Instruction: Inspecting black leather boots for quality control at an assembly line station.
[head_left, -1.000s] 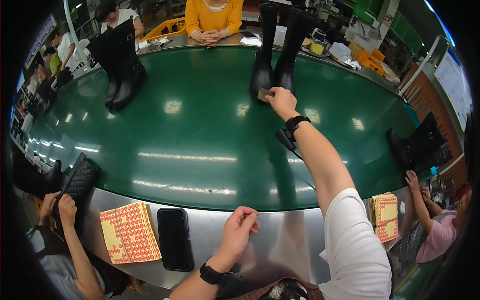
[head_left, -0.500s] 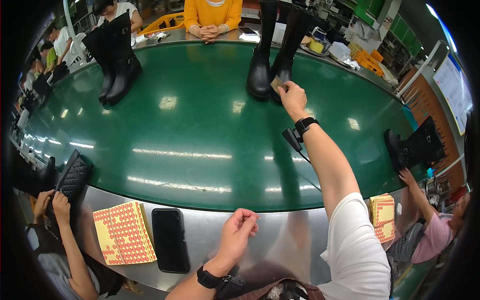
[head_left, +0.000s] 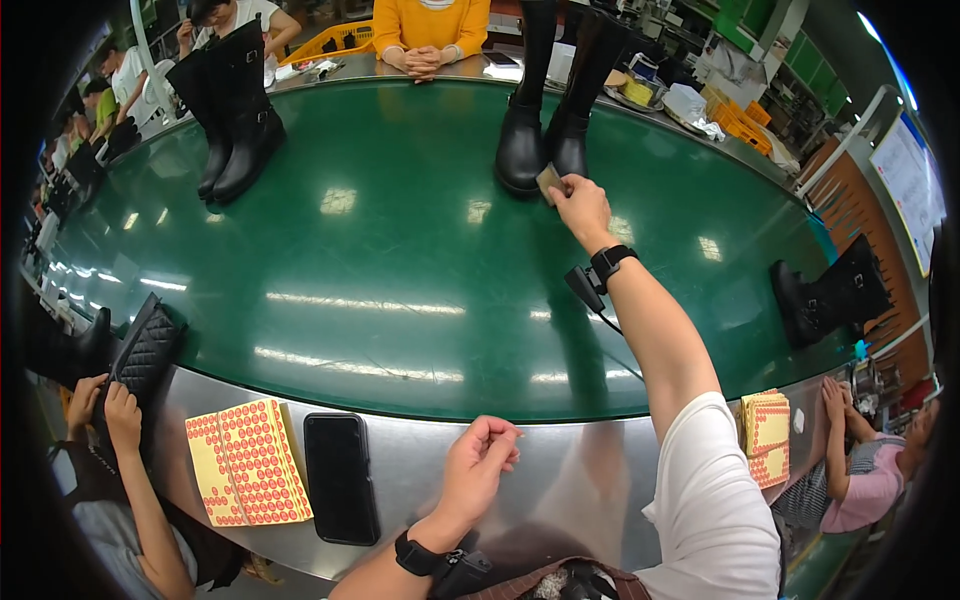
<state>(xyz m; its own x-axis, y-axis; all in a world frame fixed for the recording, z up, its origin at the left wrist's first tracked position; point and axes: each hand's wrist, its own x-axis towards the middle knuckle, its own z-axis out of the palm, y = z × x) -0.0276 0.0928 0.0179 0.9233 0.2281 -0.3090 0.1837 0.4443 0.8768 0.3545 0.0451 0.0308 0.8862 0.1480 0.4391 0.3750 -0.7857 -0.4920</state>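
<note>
My right hand (head_left: 582,208) reaches far across the green table, pinching a small flat tan piece (head_left: 551,184) between thumb and fingers. That piece is just in front of the toe of the right boot (head_left: 570,145) of a tall black pair; whether it touches the boot I cannot tell. The left boot (head_left: 519,150) of the pair stands upright beside it. My left hand (head_left: 482,470) hovers at the metal near edge, fingers curled and thumb pressed against the index finger. What it holds, if anything, is hidden.
Left of my left hand lie a black phone (head_left: 341,478) and a banded stack of yellow sticker sheets (head_left: 249,462). More sheets (head_left: 766,437) lie right. Other black boots stand far left (head_left: 240,140) and right (head_left: 835,295). Co-workers sit around the table; one handles a quilted black boot shaft (head_left: 148,345).
My right hand has drawn the tan piece slightly left and back, uncovering the boot's toe. The right co-worker's hand has left the buckled boot. My left hand stays put.
</note>
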